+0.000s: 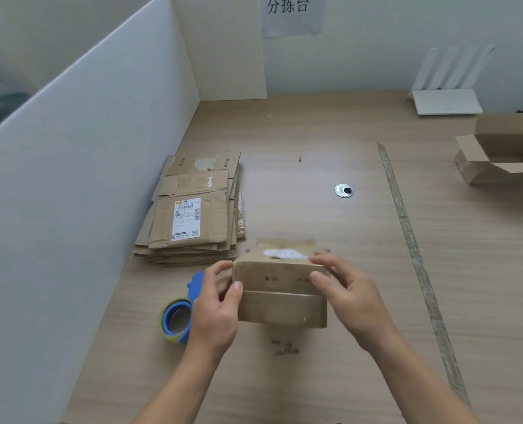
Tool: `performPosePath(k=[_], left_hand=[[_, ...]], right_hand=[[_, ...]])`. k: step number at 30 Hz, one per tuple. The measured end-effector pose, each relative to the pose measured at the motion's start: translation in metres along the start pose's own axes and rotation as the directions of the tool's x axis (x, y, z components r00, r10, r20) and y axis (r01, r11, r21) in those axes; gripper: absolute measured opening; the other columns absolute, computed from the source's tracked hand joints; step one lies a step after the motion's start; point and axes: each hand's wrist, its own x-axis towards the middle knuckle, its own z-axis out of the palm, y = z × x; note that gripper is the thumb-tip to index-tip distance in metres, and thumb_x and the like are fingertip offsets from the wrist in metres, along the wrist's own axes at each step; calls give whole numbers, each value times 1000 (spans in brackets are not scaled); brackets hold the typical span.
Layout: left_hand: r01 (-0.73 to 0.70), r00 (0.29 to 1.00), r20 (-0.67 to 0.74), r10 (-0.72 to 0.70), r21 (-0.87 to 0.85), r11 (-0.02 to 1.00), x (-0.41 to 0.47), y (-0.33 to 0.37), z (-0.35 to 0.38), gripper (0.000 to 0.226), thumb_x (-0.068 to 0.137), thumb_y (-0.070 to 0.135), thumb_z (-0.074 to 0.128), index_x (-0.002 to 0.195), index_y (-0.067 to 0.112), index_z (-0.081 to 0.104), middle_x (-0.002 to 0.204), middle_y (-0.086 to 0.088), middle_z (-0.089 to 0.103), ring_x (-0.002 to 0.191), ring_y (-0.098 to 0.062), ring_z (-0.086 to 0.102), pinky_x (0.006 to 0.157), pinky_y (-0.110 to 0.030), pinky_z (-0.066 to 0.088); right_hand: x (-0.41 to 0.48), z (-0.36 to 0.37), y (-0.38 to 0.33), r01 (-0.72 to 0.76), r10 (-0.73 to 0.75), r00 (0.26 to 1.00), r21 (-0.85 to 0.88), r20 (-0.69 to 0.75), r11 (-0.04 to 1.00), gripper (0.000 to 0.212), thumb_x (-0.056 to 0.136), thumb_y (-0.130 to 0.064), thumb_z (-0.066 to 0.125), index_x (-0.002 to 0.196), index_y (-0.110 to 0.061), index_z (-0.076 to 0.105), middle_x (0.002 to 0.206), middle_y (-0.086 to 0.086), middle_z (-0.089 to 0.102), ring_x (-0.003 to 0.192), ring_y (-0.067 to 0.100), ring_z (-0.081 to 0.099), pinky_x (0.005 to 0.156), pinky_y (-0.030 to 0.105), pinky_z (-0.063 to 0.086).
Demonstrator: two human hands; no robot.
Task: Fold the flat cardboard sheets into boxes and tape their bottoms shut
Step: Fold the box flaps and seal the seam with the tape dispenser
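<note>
A small brown cardboard box (280, 296) stands on the wooden table in front of me, its flaps folded toward me. My left hand (219, 304) grips its left end, thumb on the near face. My right hand (341, 289) grips its right end, fingers curled over the top edge. A stack of flat cardboard sheets (193, 212) lies behind and to the left; the top sheet carries a white shipping label. A blue tape dispenser (177, 316) with a roll of tape lies just left of my left hand.
A white partition (86, 148) walls off the left side. An open folded box (505, 151) sits at the far right edge. A strip of tape (413, 243) runs along the table on the right. A round metal cable grommet (344, 190) is set in the table.
</note>
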Motion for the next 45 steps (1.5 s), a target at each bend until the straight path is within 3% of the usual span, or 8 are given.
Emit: performPosePath(k=[4,12,22,28,34,38,41,45], left_hand=[[-25,999,19,28,-156,987,2,13,7,40,88,33,65,125,45,57,120,5,68,113,-11,63,90,-22,50],[-32,999,0,32,-126,991,-2,16,19,30,74,57,71,103,57,64,117,-3,69,113,-19,64,95,-35,52],[-6,995,-100,-24,-286,958,2,19,18,26,98,1,56,91,22,71,114,1,69,106,-11,65,107,-43,46],[72,978,-166,-126,-299,952,8,19,19,38,94,2,56,75,30,72,84,14,72,88,-14,63,92,-45,49],[118,979,-132,-156,-259,959,9,24,14,16,85,24,62,91,34,74,94,2,72,87,-19,63,93,-58,50],[23,1000,18,-20,-157,987,0,33,9,21,96,20,64,112,33,71,105,7,75,99,-13,69,96,-45,54],[-69,986,147,73,-28,997,-3,33,7,39,95,15,64,125,40,61,121,-2,70,110,-11,67,92,-26,54],[-84,982,174,68,84,993,1,29,1,52,82,31,62,132,46,55,124,4,67,111,-8,65,92,-28,55]], right_hand=[[-1,0,-5,85,-85,996,16,-22,996,13,86,-22,75,91,-30,67,131,-20,50,128,-5,46,92,18,51],[-8,9,5,135,-134,990,-28,32,990,31,85,-33,59,115,-36,68,146,-23,42,137,-10,32,108,11,30],[2,11,3,407,-409,913,-136,14,903,26,85,-38,63,108,-30,72,138,-17,53,142,-5,29,118,39,24],[-4,18,8,408,-412,911,-120,-13,905,24,83,-39,68,102,-29,75,137,-20,56,147,11,28,118,28,28],[-5,0,-6,381,-381,925,-36,10,924,44,83,-31,73,125,-28,63,138,-13,58,140,10,41,114,38,38],[5,-15,-16,349,-353,934,-83,-43,933,22,85,-37,70,107,-35,72,125,-14,65,126,13,56,102,46,48],[9,-18,-25,215,-214,971,-4,-104,977,16,89,-19,71,98,-33,74,108,-18,71,107,3,64,89,38,55],[10,-17,-29,167,-174,983,-108,-56,980,13,92,-18,68,89,-30,71,93,-17,69,95,2,63,76,23,51]])
